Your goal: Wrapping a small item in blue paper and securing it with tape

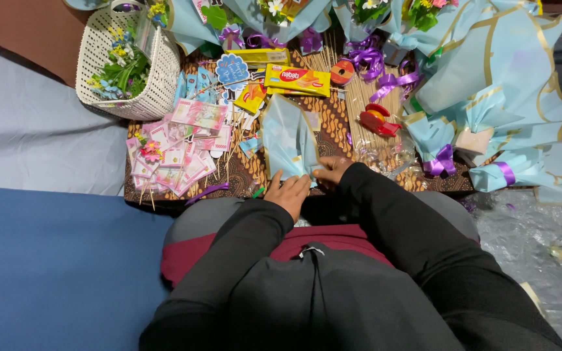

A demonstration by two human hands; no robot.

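Observation:
A folded cone of light blue wrapping paper (286, 138) with a gold edge lies on the brown patterned board (333, 117) in front of me. My left hand (289, 192) pinches its lower end from the left. My right hand (332, 170) grips the same lower end from the right. Both arms wear black sleeves.
A white basket (153, 78) of artificial flowers stands at the back left. Pink banknotes on sticks (177, 153) lie left of the cone. A yellow wafer pack (297, 79), red tape dispenser (377, 119), bamboo skewers (358, 97), purple ribbons (365, 58) and more blue wrapped bouquets (489, 97) crowd the back and right.

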